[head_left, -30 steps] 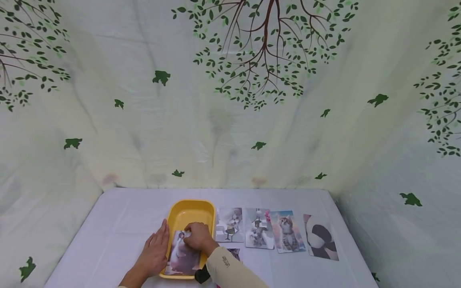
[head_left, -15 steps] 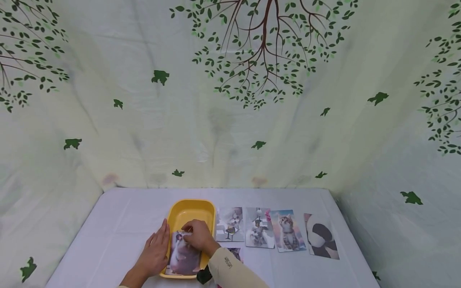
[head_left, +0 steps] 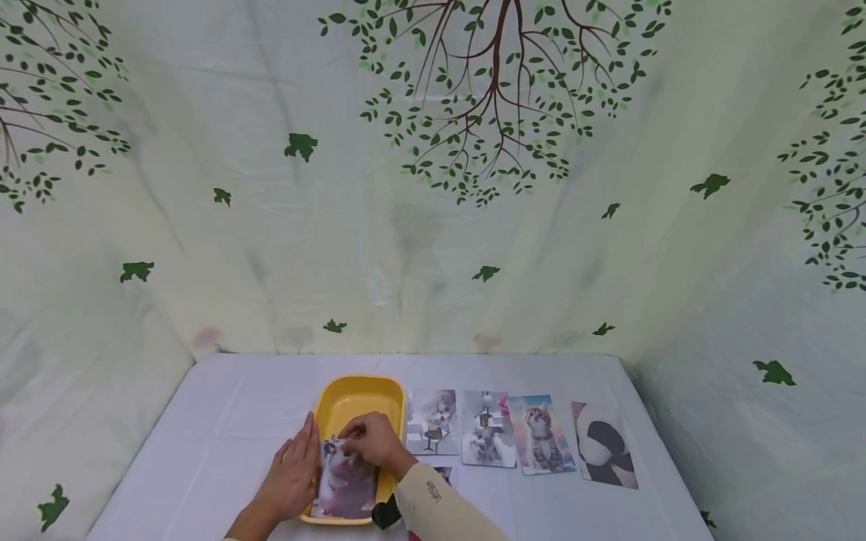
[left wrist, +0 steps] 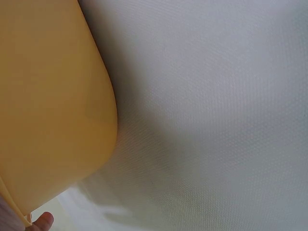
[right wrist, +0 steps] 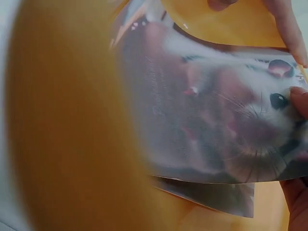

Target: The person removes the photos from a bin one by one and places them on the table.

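Observation:
A glossy photo card of a mouse-like animal [head_left: 345, 482] lies in the near part of a yellow tray [head_left: 365, 398]. My right hand [head_left: 379, 442] pinches the card's far edge between thumb and fingers. The right wrist view shows the animal's pale face on the card [right wrist: 202, 110], with another dark card [right wrist: 216, 197] showing under it. My left hand [head_left: 291, 475] rests along the tray's left side, fingers straight. In the left wrist view, the tray's yellow outer wall [left wrist: 53, 96] fills the left part, and a fingertip [left wrist: 44, 220] shows at its lower end.
Right of the tray, a row of photo cards lies on the white-covered table [head_left: 541, 511]: two greyish ones [head_left: 433, 424] [head_left: 487, 432], a kitten card [head_left: 541, 436] and a black-and-white animal card [head_left: 604, 447]. Another card [head_left: 443, 473] is mostly hidden behind my right sleeve.
The fingers of my right hand have shifted slightly left along the card's far edge, and that edge sits a little nearer to me. My left hand and the tray have stayed put.

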`<action>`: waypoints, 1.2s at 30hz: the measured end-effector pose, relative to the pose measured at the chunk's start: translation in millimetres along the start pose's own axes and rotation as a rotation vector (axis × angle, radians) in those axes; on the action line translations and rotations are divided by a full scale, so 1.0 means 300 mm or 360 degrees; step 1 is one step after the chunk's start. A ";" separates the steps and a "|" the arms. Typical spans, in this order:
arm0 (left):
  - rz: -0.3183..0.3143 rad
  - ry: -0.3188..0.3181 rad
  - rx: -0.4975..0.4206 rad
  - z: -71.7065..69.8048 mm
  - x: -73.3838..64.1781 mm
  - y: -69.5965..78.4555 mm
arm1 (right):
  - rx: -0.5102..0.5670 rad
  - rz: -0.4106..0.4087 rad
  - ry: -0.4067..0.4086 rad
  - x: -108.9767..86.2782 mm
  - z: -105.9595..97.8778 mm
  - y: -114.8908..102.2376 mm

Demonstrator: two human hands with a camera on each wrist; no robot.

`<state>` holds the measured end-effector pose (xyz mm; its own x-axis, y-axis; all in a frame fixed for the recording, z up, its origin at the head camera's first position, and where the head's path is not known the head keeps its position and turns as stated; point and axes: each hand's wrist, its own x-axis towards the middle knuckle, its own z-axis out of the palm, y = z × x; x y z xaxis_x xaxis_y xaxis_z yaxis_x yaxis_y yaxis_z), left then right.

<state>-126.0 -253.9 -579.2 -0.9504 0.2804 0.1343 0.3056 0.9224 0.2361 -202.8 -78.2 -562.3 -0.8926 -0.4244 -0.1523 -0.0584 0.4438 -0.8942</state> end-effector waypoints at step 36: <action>-0.0052 -0.0089 -0.0012 -0.002 0.004 0.007 | 0.0135 -0.0401 0.0493 -0.018 -0.229 -0.037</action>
<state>-126.4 -251.7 -577.8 -0.9616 0.2647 0.0727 0.2745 0.9293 0.2470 -228.0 -26.6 -522.6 -0.9482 -0.2481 0.1983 -0.2669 0.2838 -0.9210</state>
